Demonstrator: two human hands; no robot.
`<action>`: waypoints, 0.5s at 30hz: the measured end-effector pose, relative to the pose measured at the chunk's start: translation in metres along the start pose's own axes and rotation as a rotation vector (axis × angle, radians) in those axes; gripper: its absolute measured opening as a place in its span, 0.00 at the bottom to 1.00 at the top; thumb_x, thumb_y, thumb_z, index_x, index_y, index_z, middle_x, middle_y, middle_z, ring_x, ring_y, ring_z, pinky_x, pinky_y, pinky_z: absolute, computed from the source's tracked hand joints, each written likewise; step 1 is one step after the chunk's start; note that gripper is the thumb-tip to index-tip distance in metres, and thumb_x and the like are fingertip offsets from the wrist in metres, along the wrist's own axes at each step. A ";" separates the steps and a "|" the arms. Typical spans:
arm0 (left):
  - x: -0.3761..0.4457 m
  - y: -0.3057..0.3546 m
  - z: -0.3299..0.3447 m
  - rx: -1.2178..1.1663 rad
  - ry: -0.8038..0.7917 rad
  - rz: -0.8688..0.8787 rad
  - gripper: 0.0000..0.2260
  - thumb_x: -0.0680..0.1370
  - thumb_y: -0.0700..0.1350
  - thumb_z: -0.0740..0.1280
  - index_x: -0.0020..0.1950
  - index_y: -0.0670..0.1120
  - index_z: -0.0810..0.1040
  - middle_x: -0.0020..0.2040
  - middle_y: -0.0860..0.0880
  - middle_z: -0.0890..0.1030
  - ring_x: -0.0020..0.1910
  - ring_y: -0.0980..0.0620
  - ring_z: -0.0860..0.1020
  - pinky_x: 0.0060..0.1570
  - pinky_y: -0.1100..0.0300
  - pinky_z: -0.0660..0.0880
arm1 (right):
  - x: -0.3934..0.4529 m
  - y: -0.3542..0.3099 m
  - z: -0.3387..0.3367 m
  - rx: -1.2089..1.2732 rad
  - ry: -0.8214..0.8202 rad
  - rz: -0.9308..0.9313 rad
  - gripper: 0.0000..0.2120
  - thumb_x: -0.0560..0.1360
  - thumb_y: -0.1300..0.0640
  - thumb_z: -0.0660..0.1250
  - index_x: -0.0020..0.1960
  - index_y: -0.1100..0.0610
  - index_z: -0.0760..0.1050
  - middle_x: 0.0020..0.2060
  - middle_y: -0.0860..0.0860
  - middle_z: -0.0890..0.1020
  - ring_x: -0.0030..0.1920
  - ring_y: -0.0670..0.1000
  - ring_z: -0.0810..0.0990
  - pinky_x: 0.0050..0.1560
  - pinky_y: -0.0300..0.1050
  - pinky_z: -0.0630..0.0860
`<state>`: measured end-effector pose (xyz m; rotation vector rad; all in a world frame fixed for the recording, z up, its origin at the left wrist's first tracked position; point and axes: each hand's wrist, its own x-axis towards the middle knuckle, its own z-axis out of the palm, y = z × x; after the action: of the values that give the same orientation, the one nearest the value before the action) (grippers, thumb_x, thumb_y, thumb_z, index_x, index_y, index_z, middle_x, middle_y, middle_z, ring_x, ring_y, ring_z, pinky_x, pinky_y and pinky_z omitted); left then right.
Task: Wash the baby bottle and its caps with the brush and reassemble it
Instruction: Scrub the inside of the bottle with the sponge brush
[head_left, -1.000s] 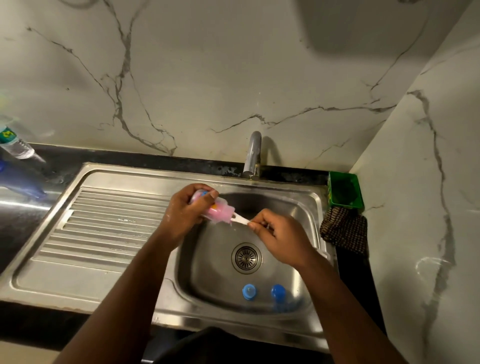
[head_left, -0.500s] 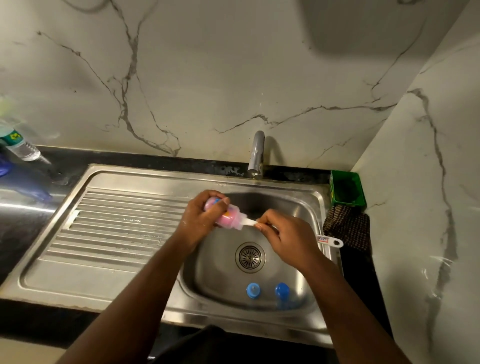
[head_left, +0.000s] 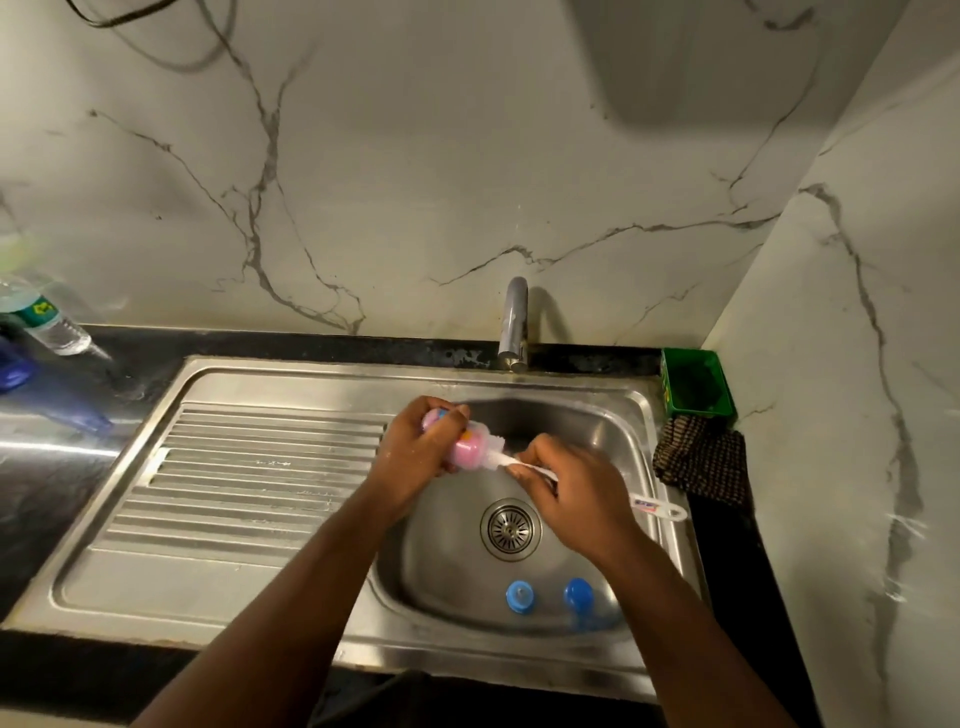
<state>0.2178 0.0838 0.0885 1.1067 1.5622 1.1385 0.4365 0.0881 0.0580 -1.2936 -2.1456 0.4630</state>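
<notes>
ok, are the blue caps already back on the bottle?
No: both blue caps lie on the sink floor, while the left hand holds the pink bottle above.

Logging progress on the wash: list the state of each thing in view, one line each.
baby bottle: uncapped, lying sideways in the left hand over the basin
brush: head in the bottle's mouth, handle pinched by the right hand
two blue caps: off the bottle, on the sink floor
tap: no water seen running
drain: unplugged
green tub: contents unclear
</notes>
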 end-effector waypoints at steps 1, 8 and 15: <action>0.001 0.002 -0.001 0.009 0.031 -0.013 0.10 0.80 0.54 0.70 0.54 0.49 0.80 0.48 0.47 0.83 0.46 0.46 0.84 0.41 0.54 0.84 | 0.001 0.002 -0.002 -0.020 0.030 -0.015 0.07 0.80 0.45 0.68 0.49 0.47 0.77 0.39 0.42 0.81 0.38 0.46 0.79 0.36 0.43 0.71; 0.005 0.020 -0.001 0.122 -0.024 0.049 0.10 0.80 0.54 0.71 0.52 0.49 0.80 0.46 0.48 0.84 0.41 0.52 0.84 0.36 0.57 0.82 | -0.002 -0.004 0.007 0.163 -0.035 0.128 0.13 0.81 0.41 0.62 0.50 0.49 0.77 0.34 0.46 0.81 0.35 0.49 0.79 0.36 0.52 0.77; 0.005 0.009 0.002 0.080 -0.072 0.017 0.10 0.81 0.52 0.69 0.54 0.46 0.79 0.46 0.46 0.83 0.41 0.52 0.82 0.35 0.64 0.78 | 0.003 0.004 -0.004 0.132 -0.238 0.069 0.21 0.84 0.44 0.60 0.77 0.36 0.62 0.39 0.43 0.83 0.39 0.45 0.81 0.40 0.46 0.77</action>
<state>0.2199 0.0909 0.0965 1.2028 1.5565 1.0440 0.4407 0.0925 0.0600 -1.2961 -2.2229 0.8094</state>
